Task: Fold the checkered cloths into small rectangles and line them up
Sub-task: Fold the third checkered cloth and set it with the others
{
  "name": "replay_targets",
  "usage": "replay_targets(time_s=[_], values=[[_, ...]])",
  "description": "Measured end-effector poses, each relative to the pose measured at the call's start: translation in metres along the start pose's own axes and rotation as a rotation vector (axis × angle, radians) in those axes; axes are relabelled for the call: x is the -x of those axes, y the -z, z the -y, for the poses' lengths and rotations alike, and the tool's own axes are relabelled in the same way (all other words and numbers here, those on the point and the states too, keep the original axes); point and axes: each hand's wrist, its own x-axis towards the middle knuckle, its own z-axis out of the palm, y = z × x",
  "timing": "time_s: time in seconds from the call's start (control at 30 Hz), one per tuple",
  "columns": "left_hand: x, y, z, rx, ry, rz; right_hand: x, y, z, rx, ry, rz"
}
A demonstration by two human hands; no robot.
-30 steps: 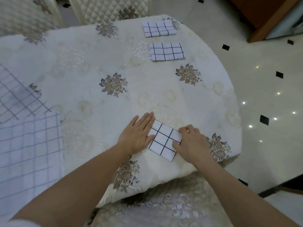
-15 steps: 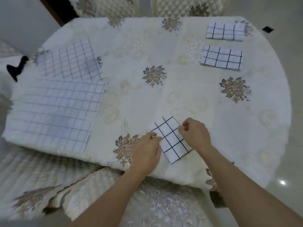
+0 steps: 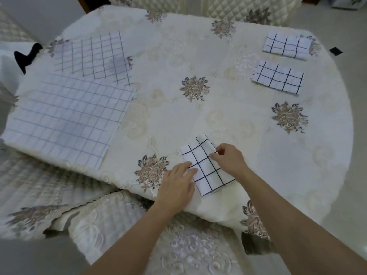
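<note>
A small folded checkered cloth (image 3: 206, 167) lies near the counter's (image 3: 238, 120) front edge. The right hand (image 3: 228, 159) pinches its right edge with curled fingers. The left hand (image 3: 176, 181) rests its fingers on the left edge; whether they grip it cannot be told. Two folded cloths (image 3: 278, 77) lie far right, two unfolded cloths (image 3: 65, 120) left.

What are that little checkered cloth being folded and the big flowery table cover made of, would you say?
The folded checkered cloth looks like thin woven cotton or similar, matte: it holds soft creases and its layered edges show. The table cover looks like thicker cream fabric, perhaps a polyester blend, with a faint sheen, raised scroll embroidery and stitched flowers.
</note>
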Motion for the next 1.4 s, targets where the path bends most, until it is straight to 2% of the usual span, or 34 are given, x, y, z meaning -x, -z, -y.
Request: replay_targets(time_s=[0.07,0.13,0.2,0.3,0.33,0.4,0.57,0.73,0.83,1.07,1.2,1.4], values=[[0.001,0.002,-0.001,0.211,0.093,-0.040,0.004,0.001,0.001,-0.101,0.013,0.034],[-0.003,0.007,-0.002,0.448,0.257,-0.114,0.011,0.003,0.005,-0.218,0.001,0.053],[-0.011,0.016,-0.002,0.653,0.505,-0.138,0.022,0.006,0.011,-0.322,-0.010,0.042],[-0.028,0.046,-0.013,1.259,0.911,-0.048,0.040,0.013,0.023,-0.486,-0.009,0.008],[-0.030,0.057,-0.018,1.438,0.979,-0.008,0.047,0.016,0.028,-0.568,-0.018,0.010],[-0.031,0.077,-0.025,1.543,0.976,0.046,0.062,0.019,0.039,-0.697,-0.040,0.027],[-0.025,0.109,-0.030,1.510,0.822,0.052,0.093,0.017,0.053,-0.743,-0.034,-0.041],[-0.013,0.114,-0.027,1.088,0.510,-0.124,0.114,0.002,0.053,-0.748,-0.031,-0.070],[-0.005,0.117,-0.031,0.973,0.440,-0.176,0.125,-0.008,0.054,-0.779,-0.037,-0.132],[0.008,0.115,-0.046,0.824,0.347,-0.206,0.142,-0.020,0.045,-0.514,0.096,-0.402],[0.008,0.104,-0.061,0.791,0.261,-0.180,0.151,-0.018,0.031,-0.423,0.054,-0.538],[0.003,0.084,-0.103,0.794,0.105,-0.029,0.182,-0.004,-0.006,-0.392,-0.086,-0.771]])
